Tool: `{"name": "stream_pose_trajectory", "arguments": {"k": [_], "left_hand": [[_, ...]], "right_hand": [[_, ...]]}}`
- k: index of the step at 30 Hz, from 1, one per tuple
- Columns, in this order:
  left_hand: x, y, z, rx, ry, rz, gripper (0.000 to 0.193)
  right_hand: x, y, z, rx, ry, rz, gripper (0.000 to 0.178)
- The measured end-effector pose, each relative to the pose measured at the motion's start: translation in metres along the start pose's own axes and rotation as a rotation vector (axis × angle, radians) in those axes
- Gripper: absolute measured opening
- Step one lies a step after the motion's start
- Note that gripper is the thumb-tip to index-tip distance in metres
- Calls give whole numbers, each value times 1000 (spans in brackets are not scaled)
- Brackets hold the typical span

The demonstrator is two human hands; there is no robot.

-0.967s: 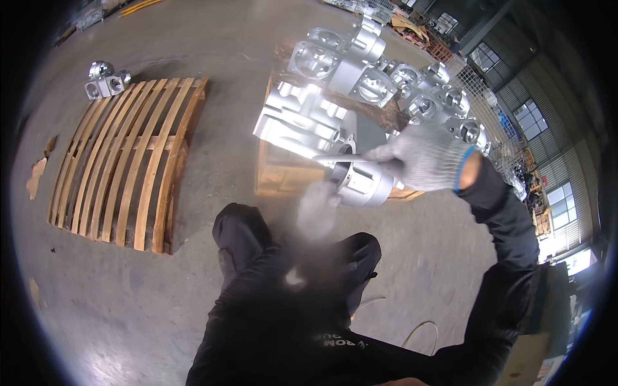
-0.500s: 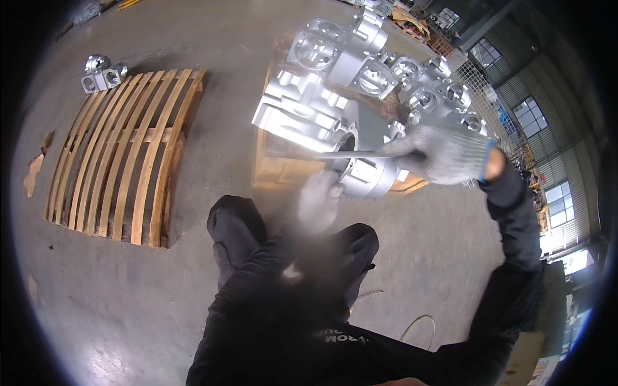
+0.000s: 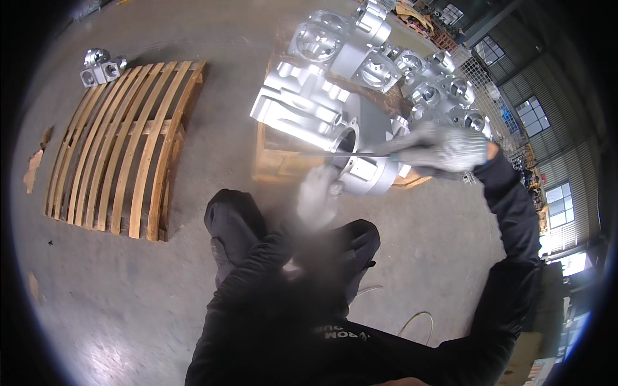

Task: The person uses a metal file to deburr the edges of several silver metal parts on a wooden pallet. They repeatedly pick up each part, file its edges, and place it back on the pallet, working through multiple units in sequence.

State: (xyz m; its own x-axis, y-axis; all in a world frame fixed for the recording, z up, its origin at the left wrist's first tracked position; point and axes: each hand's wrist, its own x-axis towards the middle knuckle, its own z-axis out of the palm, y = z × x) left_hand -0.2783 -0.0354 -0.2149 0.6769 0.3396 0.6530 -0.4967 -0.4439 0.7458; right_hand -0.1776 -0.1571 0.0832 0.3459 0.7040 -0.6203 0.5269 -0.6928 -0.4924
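My right hand (image 3: 441, 147), in a pale knit glove, is closed round the handle end of a long thin file (image 3: 328, 154). The file lies level across the open round end of a silver metal casting (image 3: 368, 177). My left hand (image 3: 315, 198), gloved in white, is curled against the near left side of that casting, below the file. Haze in the picture softens its fingers. Left of the casting lies a bright, ribbed metal casting (image 3: 296, 109).
More silver castings (image 3: 376, 71) crowd the wooden pallet (image 3: 283, 167) behind the work. To the left, an slatted pallet (image 3: 122, 148) lies on the concrete floor, with a small casting (image 3: 102, 67) by its far corner. A thin hose (image 3: 421, 318) loops on the floor near my right leg.
My right hand and the file have shifted slightly, and the hand has turned a little. My left hand stays at the casting. The whole view has moved a little.
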Motion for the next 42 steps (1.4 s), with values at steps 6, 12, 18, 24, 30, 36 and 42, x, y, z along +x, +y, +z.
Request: {"name": "stream_pose_trajectory", "arguments": {"k": [6,12,18,24,30,36,42], "left_hand": [[7,-1,5,-18,26,-8,23],[4,-9,2,-15,-172,-167,53],[9,-18,6,-46,-156,-79,53],[25,-14,12,-99,-55,-38,47],[34,-7,13,-52,85,91,16],[44,-11,20,-129,24,1,17],[54,-18,32,-122,97,55,17]], "right_hand": [[-2,27,-7,-85,71,-93,48],[-3,26,-13,-244,77,-127,52],[1,23,-21,48,83,-59,52],[-4,16,-22,-190,163,19,47],[-8,17,-23,-481,208,85,46],[-8,1,-17,-411,324,-153,46],[-20,-2,-6,-588,491,-84,37]]}}
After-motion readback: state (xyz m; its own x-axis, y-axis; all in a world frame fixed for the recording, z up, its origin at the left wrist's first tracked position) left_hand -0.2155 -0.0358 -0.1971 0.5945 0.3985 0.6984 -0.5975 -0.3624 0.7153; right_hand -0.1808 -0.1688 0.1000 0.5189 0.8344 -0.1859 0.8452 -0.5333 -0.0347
